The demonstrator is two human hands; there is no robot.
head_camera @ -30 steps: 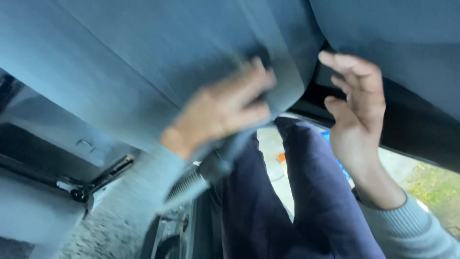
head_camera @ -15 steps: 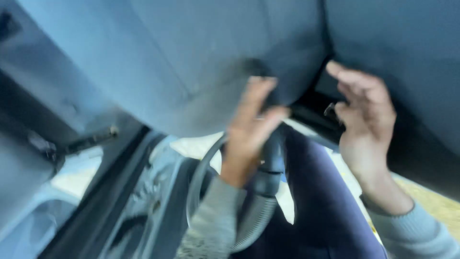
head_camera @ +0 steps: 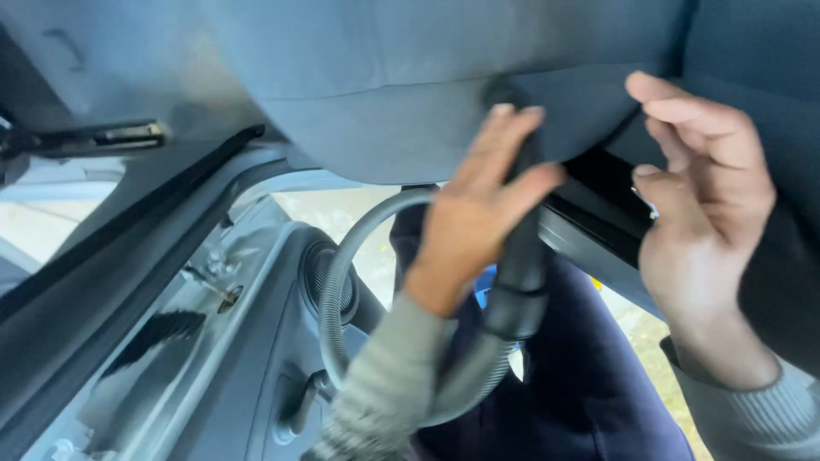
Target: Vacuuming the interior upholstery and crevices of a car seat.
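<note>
Left hand (head_camera: 478, 213): fingers wrapped on the black vacuum nozzle (head_camera: 521, 256) (tip against the grey seat cushion (head_camera: 384, 102)).
Right hand (head_camera: 700, 213): fingers loosely curled, at the seat edge, holding nothing.
Hose (head_camera: 342, 282): loops below.

grey car seat (head_camera: 384, 94) — black vacuum nozzle (head_camera: 517, 256) against it

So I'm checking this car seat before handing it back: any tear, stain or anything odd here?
Nothing stands out. The grey seat fabric looks whole and clean where visible. The left hand holds the black vacuum tube against it; the right hand touches the seat edge.
</note>
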